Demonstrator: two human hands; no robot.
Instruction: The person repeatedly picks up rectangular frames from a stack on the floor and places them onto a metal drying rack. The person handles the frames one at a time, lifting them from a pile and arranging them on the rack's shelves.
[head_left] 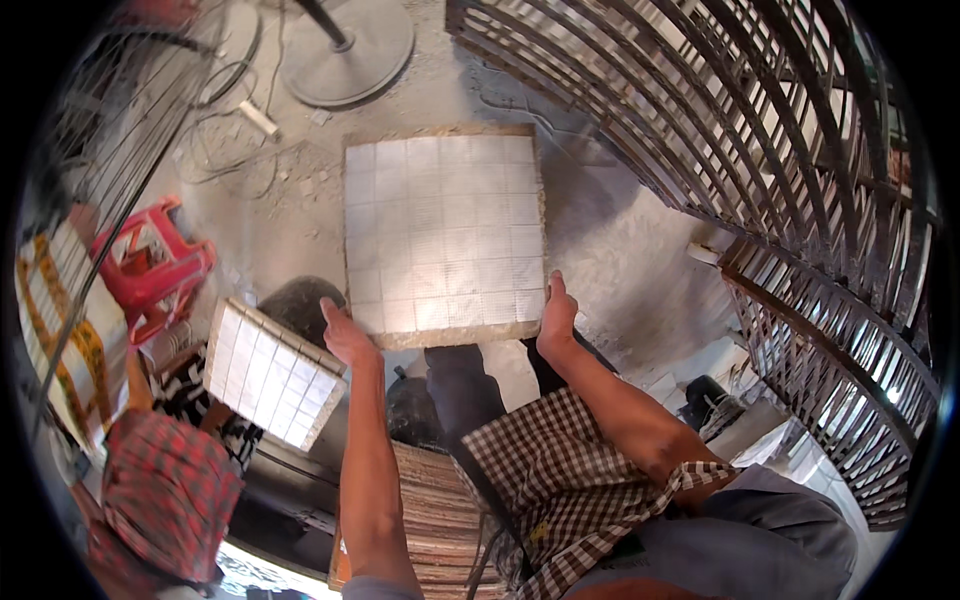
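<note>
Between my two hands is a square board of white tiles point(440, 230), set in a grid with a rough brown edge, held up over the floor. My left hand point(350, 335) grips its near left corner, thumb lying along the side. At the near right corner my right hand point(558, 312) grips the edge, thumb pointing up; the fingers of both hands are mostly hidden under the board. A brown-and-white checked apron point(540, 450) covers my lap below it.
To my left a co-worker in a red checked top point(170, 490) is beside a second tiled board point(270, 375). Close to my left arm stands a stack of brown boards point(440, 510). Slatted metal racks point(760, 130) rise on the right. A red plastic stool point(155, 265) and round stand base point(350, 55) stand left.
</note>
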